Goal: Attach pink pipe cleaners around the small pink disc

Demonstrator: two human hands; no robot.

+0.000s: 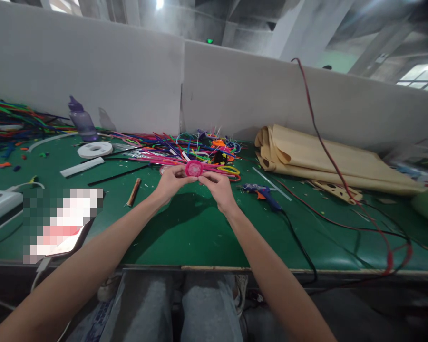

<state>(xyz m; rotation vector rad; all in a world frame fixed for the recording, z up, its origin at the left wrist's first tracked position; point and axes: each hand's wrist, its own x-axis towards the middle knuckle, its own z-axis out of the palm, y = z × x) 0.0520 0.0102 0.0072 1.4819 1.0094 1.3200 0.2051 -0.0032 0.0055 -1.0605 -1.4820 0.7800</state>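
Observation:
A small round pink piece (194, 167), with a bright rim and a paler middle, is held up over the green table. It looks like coiled pipe cleaner, though its exact make is hard to see. Thumb and fingers of my left hand (173, 181) pinch its left and lower edge. From the lower right, my right hand (217, 186) pinches it too, both sets of fingertips almost meeting beneath it. Right behind lies a heap of colourful pipe cleaners (153, 152). To the right of my right hand rests a blue hot glue gun (264, 192) with an orange trigger.
A purple bottle (82, 121), a white spool (94, 149), a white strip (82, 167) and a brown stick (133, 192) lie leftward. A phone (66, 228) is beside my left forearm. Rolled brown paper (328, 159) sits at right; a red-black cable (316, 123) hangs over the partition (235, 85).

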